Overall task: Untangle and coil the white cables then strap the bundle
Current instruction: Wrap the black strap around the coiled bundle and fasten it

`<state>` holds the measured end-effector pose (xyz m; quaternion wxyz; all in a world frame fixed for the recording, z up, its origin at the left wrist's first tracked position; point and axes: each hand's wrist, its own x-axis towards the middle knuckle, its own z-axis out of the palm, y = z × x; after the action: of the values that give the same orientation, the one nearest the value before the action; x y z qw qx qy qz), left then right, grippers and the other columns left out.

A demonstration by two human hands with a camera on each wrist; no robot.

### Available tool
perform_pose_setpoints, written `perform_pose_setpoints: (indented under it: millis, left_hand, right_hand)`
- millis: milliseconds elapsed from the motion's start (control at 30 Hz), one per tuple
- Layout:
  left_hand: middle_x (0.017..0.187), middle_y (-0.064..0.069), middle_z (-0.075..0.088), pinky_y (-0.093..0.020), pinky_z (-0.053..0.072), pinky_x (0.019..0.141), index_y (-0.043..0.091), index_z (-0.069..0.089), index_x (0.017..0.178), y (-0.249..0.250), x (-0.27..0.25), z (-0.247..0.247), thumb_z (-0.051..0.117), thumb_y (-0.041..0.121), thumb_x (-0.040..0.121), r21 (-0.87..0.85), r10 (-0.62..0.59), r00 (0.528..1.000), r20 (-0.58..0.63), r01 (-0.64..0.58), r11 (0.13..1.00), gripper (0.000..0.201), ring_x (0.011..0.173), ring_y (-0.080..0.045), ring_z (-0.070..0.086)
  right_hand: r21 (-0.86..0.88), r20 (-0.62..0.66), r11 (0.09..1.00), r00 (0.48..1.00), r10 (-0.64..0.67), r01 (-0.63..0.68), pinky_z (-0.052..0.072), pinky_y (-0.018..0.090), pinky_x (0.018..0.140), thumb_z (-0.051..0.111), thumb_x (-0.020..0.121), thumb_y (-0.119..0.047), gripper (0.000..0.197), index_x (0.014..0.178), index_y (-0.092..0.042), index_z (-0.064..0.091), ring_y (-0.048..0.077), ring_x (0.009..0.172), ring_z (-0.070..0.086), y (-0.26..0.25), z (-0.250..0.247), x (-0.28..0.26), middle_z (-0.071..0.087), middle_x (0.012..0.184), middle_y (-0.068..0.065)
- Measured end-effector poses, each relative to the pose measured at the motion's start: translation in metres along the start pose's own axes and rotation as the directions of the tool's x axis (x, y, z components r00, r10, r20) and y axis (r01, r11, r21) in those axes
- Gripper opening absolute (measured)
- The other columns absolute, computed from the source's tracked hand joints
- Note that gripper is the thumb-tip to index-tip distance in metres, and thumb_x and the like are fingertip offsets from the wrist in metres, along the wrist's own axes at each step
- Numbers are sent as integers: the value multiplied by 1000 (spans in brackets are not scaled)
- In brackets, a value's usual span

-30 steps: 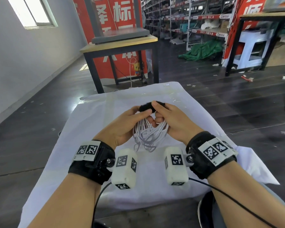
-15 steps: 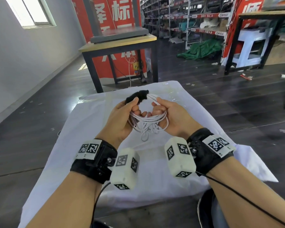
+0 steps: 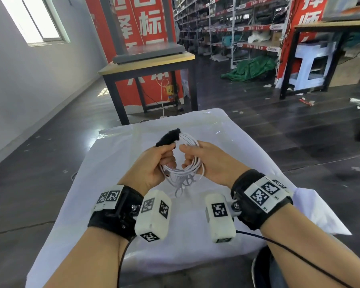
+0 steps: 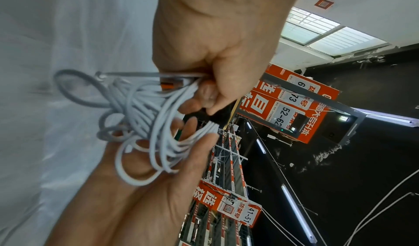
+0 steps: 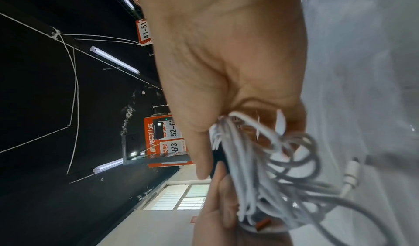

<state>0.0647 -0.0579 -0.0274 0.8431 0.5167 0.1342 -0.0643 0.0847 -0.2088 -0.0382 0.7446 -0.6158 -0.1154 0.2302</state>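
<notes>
Both hands hold a coil of white cables (image 3: 185, 173) above the white-covered table (image 3: 226, 252). A fuzzy black strap (image 3: 168, 137) sticks up and to the left from the top of the coil. My left hand (image 3: 170, 149) pinches the strap's lower end between thumb and forefinger, and its lower fingers curl round the coil's left side. My right hand (image 3: 185, 155) grips the coil's right side. The left wrist view shows the cables (image 4: 147, 121) bunched between both hands. In the right wrist view the cables (image 5: 256, 174) run under the right thumb beside the strap (image 5: 218, 158). Loose loops hang below.
A wooden-topped table (image 3: 148, 61) with black legs stands beyond the covered table's far edge. Storage shelves (image 3: 247, 28) and a green tarp (image 3: 251, 68) lie at the back right. Dark floor surrounds the table. A black wire (image 3: 289, 250) trails from my right wrist.
The hands have lifted the coil and drawn apart a little. The strap, earlier pressed on top of the coil by both hands, now stands out to the upper left in my left hand.
</notes>
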Motion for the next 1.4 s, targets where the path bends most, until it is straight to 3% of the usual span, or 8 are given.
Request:
perform_pose_setpoints:
  millis: [133,267,433,600,833,1000,1167,1400]
  left_hand:
    - [47,4,42,-22,45,53,8,56,86,0,7,-2,59,12,94,-27,40,994,-101,-43,999,9,45,-9,43]
    - [69,-5,57,-26,55,58,7,60,109,1,8,-10,63,23,92,-31,29,996,-82,-32,999,24,67,-15,56]
    - [62,-2,59,-21,53,54,0,59,103,11,3,-22,55,32,96,-110,15,1000,-14,-16,994,33,47,-8,53]
    - [44,5,41,-17,48,46,-4,49,117,21,3,-34,49,31,99,-234,126,986,-113,-149,961,39,32,-5,39]
    - [42,4,44,-17,50,48,5,50,85,35,7,-63,44,35,100,-287,139,986,-95,-161,944,34,35,-7,46]
    - [110,-8,61,-36,47,89,12,57,121,38,13,-94,48,46,97,195,115,959,-260,-64,979,42,103,-22,58]
    - [120,-6,56,-36,44,87,16,64,108,43,21,-116,56,38,95,170,113,944,-309,-62,984,27,103,-21,57]
    - [112,-5,60,-33,49,82,11,63,116,41,35,-132,60,19,93,134,145,927,-345,-104,985,24,100,-21,62]
  right_hand:
    - [-161,134,985,987,84,-62,53,34,82,66,88,-31,33,113,-12,55,20,90,61,5,0,1,63,99,9]
    - [-137,243,983,957,155,-124,54,34,84,64,90,-16,14,102,-11,63,18,86,65,5,4,2,68,95,6]
    - [-275,265,940,923,278,-204,50,23,61,59,93,-10,8,101,-10,60,16,73,59,-6,14,4,62,89,6]
    - [-221,291,960,928,234,-173,52,53,80,56,95,-15,29,122,-5,51,34,93,60,-8,40,8,59,110,26]
    - [-366,171,927,974,150,-79,44,22,46,40,102,-13,6,106,-10,38,16,62,52,-10,72,22,52,84,10]
    - [-402,-26,908,993,114,-115,41,24,46,46,100,-15,8,92,-15,44,19,58,50,0,53,53,52,75,9]
    - [-440,-149,867,972,184,-232,40,20,41,54,97,-18,12,92,-8,49,14,43,48,7,44,94,52,69,9]
    - [-696,-169,704,985,36,-145,45,32,75,60,89,-44,34,102,-13,56,22,80,52,12,60,147,56,97,10]
